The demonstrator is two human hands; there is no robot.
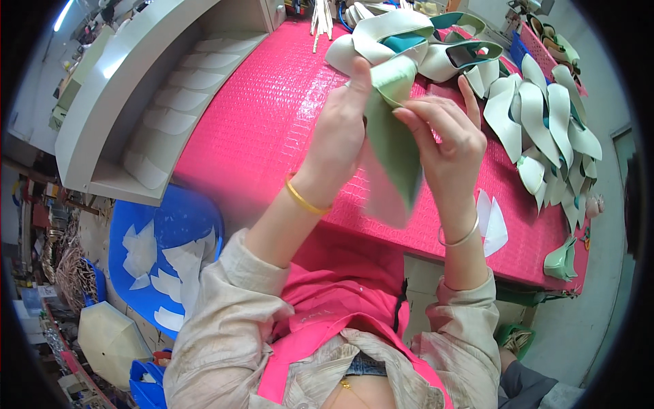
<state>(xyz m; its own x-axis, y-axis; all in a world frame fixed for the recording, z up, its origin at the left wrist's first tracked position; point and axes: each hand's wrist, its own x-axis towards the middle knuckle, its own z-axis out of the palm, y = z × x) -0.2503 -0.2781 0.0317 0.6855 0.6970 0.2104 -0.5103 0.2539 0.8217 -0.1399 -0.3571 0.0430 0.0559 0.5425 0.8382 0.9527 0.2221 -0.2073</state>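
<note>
My left hand (338, 123) grips one side of a green shoe upper piece (393, 153) above the pink-covered table (245, 102), thumb pointing up. At the piece's folded, paler top edge, my right hand (446, 133) pinches with thumb and forefinger, its little finger raised. The piece hangs down to a point, with a blurred pale pink sheet (383, 187) beside its lower part. Beyond my hands lie looped white uppers (392, 31) with teal lining.
A grey machine (136, 75) holding white curved pieces (180, 99) stands at left. Below is a blue bin (129, 211) of white scraps. More uppers (545, 112) pile at right, near white pointed pieces (494, 225) and a green upper (561, 260).
</note>
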